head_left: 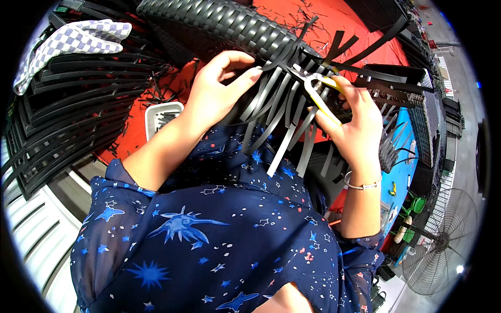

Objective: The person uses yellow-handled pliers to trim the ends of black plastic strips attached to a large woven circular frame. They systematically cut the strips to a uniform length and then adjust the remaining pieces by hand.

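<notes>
Large black woven basket (229, 23) propped on the red tabletop (360, 26), rim tipped toward the lap, loose flat strip ends (284, 133) fanning down below both hands. Left hand (216, 88) spread flat over the weave just left of the cutter, fingers curled on the strips, pressing rather than gripping; any slackening there could let the piece roll or sag, shifting the strips mid-cut. Right hand (355, 122) clenched around yellow-handled cutting pliers (318, 88), jaw tips set among the strip ends just right of the left fingertips. Main risk: left fingertips close to the blades, so a slip or a sudden snap-through could nip skin. Second risk: several strips overlapping at the jaws, so a wrong strip could be caught and trimmed short, leaving a gap in the weave. Third: springy offcuts flicking upward toward the face on release; many short clippings already scattered over the tabletop beyond the hands. Stack of black woven panels (78, 104) well off to the left of the left hand, checked glove (73, 44) lying on top, unworn. Small white tray (162, 117) below the left wrist. Bracelet (360, 183) on the right wrist, able to snag a dangling strip.
</notes>
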Tool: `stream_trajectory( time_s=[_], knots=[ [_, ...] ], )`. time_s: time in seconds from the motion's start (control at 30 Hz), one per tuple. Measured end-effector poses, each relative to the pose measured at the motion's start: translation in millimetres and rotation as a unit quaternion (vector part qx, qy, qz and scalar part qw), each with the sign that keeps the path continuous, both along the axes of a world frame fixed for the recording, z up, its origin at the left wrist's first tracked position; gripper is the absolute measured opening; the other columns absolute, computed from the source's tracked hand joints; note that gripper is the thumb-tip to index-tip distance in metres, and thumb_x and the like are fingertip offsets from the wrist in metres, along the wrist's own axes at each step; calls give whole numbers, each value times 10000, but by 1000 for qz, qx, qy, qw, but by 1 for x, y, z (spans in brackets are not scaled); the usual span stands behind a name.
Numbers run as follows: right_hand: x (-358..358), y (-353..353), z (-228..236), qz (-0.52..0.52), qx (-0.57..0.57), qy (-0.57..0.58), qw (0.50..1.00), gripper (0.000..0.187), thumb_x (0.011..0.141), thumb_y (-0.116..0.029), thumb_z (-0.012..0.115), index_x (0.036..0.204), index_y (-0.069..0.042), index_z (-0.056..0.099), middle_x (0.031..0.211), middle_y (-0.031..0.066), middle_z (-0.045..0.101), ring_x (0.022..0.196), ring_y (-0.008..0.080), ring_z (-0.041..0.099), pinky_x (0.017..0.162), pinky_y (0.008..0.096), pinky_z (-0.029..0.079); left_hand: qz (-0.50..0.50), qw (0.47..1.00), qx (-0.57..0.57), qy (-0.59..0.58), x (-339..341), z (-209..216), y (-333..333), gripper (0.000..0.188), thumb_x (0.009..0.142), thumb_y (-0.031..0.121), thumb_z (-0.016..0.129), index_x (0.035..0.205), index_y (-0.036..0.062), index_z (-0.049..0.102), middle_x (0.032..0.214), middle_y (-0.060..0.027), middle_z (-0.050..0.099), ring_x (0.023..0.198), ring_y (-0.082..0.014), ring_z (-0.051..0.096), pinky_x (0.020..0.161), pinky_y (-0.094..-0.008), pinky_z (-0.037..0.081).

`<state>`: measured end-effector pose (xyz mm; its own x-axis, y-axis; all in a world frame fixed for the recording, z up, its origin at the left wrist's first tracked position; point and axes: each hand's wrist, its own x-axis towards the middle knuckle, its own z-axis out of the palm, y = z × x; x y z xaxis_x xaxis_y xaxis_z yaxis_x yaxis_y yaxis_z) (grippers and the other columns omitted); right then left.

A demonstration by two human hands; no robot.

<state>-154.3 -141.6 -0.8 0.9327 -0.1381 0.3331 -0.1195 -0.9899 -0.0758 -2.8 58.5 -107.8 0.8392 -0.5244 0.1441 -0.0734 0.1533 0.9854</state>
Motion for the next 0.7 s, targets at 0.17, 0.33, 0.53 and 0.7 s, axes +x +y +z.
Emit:
stream_trajectory(
  time_s=[0.17, 0.33, 0.53, 0.7],
  knots=[
    [-1, 3, 7, -24, 11, 38, 999, 673, 658, -300, 844, 1254, -101, 604, 1007, 119, 611, 880, 333, 641, 775, 423, 534, -104, 989, 5, 101, -5, 16, 7, 229, 975, 254, 683, 934, 29, 693, 750, 52, 615, 657, -6, 524, 590, -183, 418],
    [-2, 2, 6, -22, 23, 36, 999, 680, 651, -297, 838, 1258, -89, 614, 976, 133, 599, 882, 338, 629, 790, 429, 520, -169, 974, -4, 154, -2, 33, 22, 326, 1027, 265, 594, 816, 27, 666, 593, 72, 466, 486, -6, 371, 450, -194, 268],
    [-2, 2, 6, -20, 46, 27, 998, 670, 656, -296, 830, 1258, -87, 622, 978, 137, 597, 908, 342, 634, 809, 428, 521, -163, 972, -1, 170, -3, 42, 28, 360, 1039, 282, 567, 800, 26, 652, 564, 72, 426, 456, -13, 331, 432, -196, 237],
    [-1, -5, 8, -13, 48, 15, 999, 652, 664, -304, 831, 1247, -87, 636, 944, 130, 604, 900, 328, 637, 809, 426, 523, -137, 987, 59, 54, 10, 21, 24, 358, 1028, 304, 594, 798, 40, 668, 555, 64, 482, 464, -22, 392, 461, -203, 292]
  ],
)
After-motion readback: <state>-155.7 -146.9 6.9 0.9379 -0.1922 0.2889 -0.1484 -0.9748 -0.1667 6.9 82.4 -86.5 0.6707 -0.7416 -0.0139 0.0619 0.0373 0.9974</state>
